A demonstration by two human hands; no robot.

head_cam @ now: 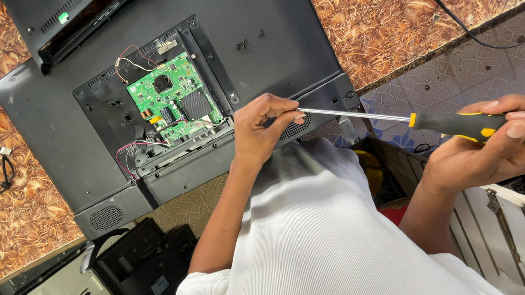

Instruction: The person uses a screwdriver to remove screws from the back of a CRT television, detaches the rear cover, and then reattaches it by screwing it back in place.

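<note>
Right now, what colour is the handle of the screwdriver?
The screwdriver handle is black with yellow parts, held in the right hand. The head view shows it.

Left hand (265, 127) fingers pinched; right hand (499, 140) curled closed, forearms extended.

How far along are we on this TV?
Done: the green circuit board is exposed, and two loose screws lie on the TV back. In hand: the right hand holds the screwdriver, and the left hand steadies its tip at the lower edge. Left: the board is wired in place.
</note>
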